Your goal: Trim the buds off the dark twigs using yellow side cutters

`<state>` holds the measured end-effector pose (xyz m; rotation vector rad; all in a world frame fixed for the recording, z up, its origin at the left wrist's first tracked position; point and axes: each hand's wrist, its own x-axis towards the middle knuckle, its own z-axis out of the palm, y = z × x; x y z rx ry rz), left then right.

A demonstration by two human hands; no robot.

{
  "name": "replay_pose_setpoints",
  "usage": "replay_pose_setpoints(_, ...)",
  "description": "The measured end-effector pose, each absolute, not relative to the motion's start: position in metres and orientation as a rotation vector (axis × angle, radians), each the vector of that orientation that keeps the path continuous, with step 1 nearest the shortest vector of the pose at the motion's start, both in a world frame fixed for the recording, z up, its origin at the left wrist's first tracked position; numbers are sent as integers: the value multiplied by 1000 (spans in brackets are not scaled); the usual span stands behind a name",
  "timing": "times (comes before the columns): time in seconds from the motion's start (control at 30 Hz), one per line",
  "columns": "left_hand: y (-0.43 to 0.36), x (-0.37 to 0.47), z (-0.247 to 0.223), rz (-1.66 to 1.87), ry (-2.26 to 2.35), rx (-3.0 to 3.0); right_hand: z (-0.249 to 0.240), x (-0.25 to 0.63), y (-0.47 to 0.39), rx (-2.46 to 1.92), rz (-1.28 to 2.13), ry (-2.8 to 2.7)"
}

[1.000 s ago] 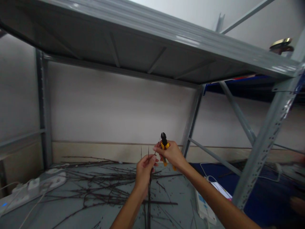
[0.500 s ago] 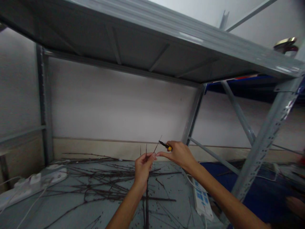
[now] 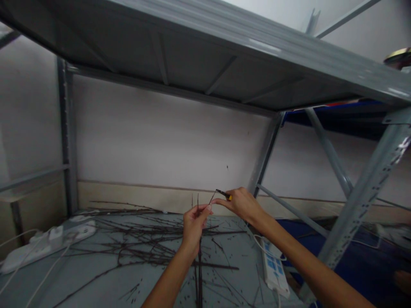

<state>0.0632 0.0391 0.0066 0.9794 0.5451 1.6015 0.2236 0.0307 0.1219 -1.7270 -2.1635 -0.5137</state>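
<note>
My left hand (image 3: 193,224) is closed round a few thin dark twigs (image 3: 199,273); their tips rise above the fingers and their long ends hang down over the shelf. One twig slants up to the right from its fingertips. My right hand (image 3: 244,204) grips a small cutting tool (image 3: 224,194) with dark jaws and a bit of yellow at the handle; its exact kind is hard to make out. The jaws are at the upper end of that slanting twig. The right thumb reaches toward the left fingertips. A small dark speck (image 3: 227,167) shows above the jaws against the wall.
Many loose twigs (image 3: 150,256) and short clippings lie on the grey shelf (image 3: 105,291). White power strips lie left (image 3: 51,248) and right (image 3: 275,269), with cords. A metal shelf (image 3: 192,47) spans overhead; an upright post (image 3: 362,201) stands at right, with blue surface beyond.
The slanting twig's tip, which stuck out past the jaws, is gone from there, and a dark speck has appeared above. The view has shifted slightly left; both hands keep their grips.
</note>
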Motion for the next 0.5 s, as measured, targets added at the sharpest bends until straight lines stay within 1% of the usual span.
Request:
replay_pose_setpoints(0.13,37,58,8,1601,526,915,117,222,38,-1668,-316,-2115)
replay_pose_setpoints(0.23,27,49,16,1598,486,857,97,219,31,-1606,-65,-2043)
replay_pose_setpoints(0.3,18,40,28,1598,414,781,68,214,16,-1562,130,-1988)
replay_pose_setpoints(0.4,5,28,56,1580,260,668,10,197,-20,-1509,350,-1870)
replay_pose_setpoints(0.43,3,26,67,1564,210,663,-8,189,-35,-1508,477,-1840)
replay_pose_setpoints(0.5,2,28,90,1534,130,713,-35,175,-62,-1564,876,-1769)
